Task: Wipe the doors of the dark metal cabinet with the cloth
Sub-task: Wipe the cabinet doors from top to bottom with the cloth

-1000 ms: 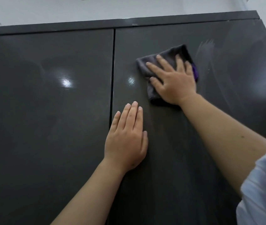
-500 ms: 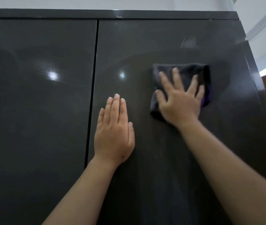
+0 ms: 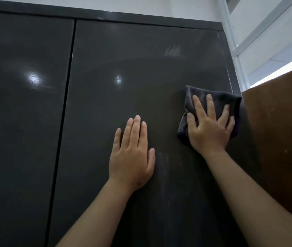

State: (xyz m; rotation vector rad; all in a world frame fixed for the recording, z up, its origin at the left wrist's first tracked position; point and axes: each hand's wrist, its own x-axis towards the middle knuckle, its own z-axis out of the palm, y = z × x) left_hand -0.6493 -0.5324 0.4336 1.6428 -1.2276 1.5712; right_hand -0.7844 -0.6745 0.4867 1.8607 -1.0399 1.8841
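Right hand (image 3: 209,132) flat, pressing cloth (image 3: 218,98) on door (image 3: 141,59).

White wall (image 3: 186,8) above the right hand, white window frame (image 3: 238,50) up and right of it, daylight through the pane. Brown panel (image 3: 281,139) just right of the right hand.

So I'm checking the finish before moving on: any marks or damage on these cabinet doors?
No damage shows. A pale feathery smear sits high on the right door, above the cloth, and faint streaks run beside the left hand.
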